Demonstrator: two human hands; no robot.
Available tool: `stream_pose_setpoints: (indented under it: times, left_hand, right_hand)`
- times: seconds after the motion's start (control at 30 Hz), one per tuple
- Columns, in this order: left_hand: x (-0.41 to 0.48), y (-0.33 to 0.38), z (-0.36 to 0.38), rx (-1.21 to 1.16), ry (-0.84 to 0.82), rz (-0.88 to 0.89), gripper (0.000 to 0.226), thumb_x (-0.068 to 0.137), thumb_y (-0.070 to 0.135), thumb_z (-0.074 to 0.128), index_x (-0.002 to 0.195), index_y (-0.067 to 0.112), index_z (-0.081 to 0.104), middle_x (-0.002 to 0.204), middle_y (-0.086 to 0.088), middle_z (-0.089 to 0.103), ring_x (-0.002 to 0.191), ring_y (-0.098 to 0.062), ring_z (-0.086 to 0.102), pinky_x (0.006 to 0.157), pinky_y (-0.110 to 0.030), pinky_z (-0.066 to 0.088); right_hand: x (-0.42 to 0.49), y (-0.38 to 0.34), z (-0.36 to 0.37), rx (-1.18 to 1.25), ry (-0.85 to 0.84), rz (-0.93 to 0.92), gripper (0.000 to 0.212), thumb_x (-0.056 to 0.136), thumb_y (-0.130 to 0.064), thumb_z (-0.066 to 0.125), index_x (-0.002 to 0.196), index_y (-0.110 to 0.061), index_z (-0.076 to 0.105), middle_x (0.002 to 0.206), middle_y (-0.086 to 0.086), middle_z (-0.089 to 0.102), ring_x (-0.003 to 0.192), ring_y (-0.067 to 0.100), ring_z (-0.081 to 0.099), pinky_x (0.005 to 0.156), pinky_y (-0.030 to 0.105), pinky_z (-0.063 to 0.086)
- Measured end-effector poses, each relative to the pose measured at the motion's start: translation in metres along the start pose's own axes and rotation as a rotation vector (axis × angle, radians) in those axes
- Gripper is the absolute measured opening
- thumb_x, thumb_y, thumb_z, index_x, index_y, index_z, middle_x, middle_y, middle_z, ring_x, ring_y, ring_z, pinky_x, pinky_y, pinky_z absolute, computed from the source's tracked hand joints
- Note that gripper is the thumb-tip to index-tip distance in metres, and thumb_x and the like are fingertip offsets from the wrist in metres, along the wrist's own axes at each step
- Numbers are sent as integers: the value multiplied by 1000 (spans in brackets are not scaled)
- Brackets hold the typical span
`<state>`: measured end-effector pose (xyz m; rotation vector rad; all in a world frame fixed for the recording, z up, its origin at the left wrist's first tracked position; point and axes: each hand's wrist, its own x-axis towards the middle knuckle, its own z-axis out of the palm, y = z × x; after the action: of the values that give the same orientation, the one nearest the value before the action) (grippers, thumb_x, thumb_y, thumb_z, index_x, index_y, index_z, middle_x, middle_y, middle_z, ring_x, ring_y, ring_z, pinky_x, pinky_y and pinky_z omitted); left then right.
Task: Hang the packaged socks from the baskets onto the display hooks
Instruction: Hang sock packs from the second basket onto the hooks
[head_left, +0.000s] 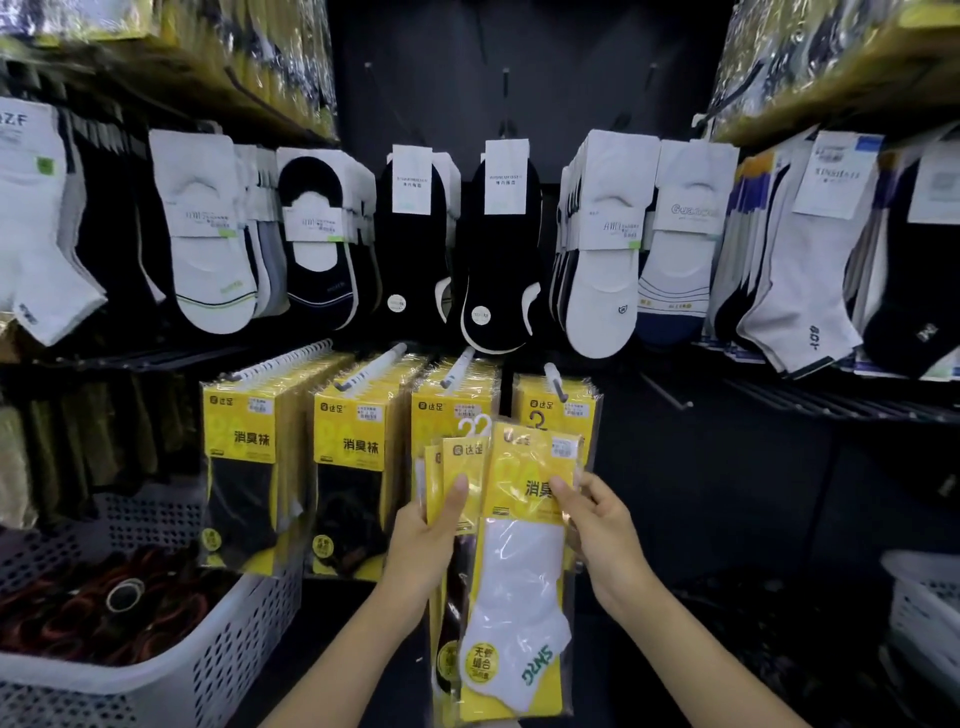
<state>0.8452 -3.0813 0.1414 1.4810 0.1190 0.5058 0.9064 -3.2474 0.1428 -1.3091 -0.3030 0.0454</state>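
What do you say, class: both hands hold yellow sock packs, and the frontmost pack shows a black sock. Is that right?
Not quite. The head view shows a white sock with green lettering in the frontmost pack, not a black one. The left hand and right hand do both hold yellow sock packs.

Upper row: black no-show socks (498, 260) on paper cards at centre, white no-show socks (602, 280) to either side, white ankle socks (795, 296) far right. Black back panel (519, 67) behind. Plastic-wrapped stock (270, 47) overhead. Olive goods (78, 431) hang lower left, blurred.
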Motion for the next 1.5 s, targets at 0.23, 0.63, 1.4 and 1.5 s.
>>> stream_pose_setpoints:
  times: [0.23,0.63,1.4,1.5]
  left_hand:
    - [11,1,-23,92,159,57,41,75,58,53,64,19,48,54,3,39,54,-8,43,56,-19,36]
    - [22,5,-40,110,202,75,41,80,60,53,72,20,54,65,1,42,61,-7,43,58,-15,35]
    - [15,-10,-4,-27,74,-6,21,82,44,65,96,29,69,89,11,74,85,-2,69,69,-15,49]
    - [14,-13,10,-32,72,-9,26,80,40,70,101,25,69,92,7,75,87,-8,70,71,-21,51]
  right_hand:
    - [17,0,-35,-30,253,-58,6,92,-17,60,87,-14,60,91,10,72,88,26,67,87,45,50]
    - [64,-14,-30,-274,163,-238,6,93,-15,59,90,-19,58,84,-4,69,80,10,65,73,24,53]
    - [34,19,-18,-115,94,83,24,92,-31,59,100,-10,65,95,6,68,83,18,66,71,25,54]
    - [20,9,-2,-100,-47,46,29,87,-34,63,101,-8,67,92,6,72,80,18,70,66,22,54]
